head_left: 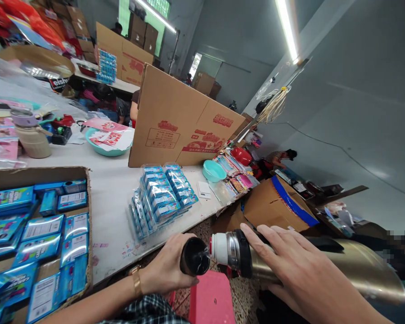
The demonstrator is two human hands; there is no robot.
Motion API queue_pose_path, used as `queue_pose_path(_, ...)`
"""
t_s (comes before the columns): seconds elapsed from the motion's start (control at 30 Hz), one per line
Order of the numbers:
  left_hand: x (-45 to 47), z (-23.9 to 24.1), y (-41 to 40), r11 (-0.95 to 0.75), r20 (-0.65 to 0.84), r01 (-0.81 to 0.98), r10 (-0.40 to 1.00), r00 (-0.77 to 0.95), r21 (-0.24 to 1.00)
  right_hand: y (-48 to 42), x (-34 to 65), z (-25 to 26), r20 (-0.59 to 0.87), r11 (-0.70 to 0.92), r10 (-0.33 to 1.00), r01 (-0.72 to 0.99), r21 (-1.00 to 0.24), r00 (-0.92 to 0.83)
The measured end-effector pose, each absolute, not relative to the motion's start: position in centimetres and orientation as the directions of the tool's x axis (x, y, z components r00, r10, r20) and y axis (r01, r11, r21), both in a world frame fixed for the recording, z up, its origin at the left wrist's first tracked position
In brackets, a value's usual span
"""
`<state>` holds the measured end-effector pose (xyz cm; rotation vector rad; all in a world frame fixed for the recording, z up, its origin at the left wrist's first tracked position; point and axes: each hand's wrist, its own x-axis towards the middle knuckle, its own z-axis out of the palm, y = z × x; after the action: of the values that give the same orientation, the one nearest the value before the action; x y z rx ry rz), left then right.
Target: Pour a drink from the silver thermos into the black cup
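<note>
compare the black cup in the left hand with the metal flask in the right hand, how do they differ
The black cup is short, dark and matte; the metal flask is long, shiny and gold-toned. The cup is gripped in the left hand with its open mouth facing the flask; the flask lies tilted under the right hand, white spout towards the cup. Both are held above the floor beside the table.

Grey walls [357,90] and fluorescent tube lights [286,27] enclose a workshop; a long white desk [111,193] stands over a speckled terrazzo floor [236,288], stacked cardboard cartons [141,31] behind
</note>
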<state>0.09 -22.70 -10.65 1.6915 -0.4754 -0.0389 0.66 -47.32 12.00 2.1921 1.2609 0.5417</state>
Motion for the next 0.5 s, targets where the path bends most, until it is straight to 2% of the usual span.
queue_pose_path(0.5, 0.04, -9.81, -22.91, 0.023, 0.197, -0.204, -0.379, 0.904, 0.979, -46.77, 0.63, 12.25, 0.069, -0.413, 0.873, 0.657, 0.631, 0.483)
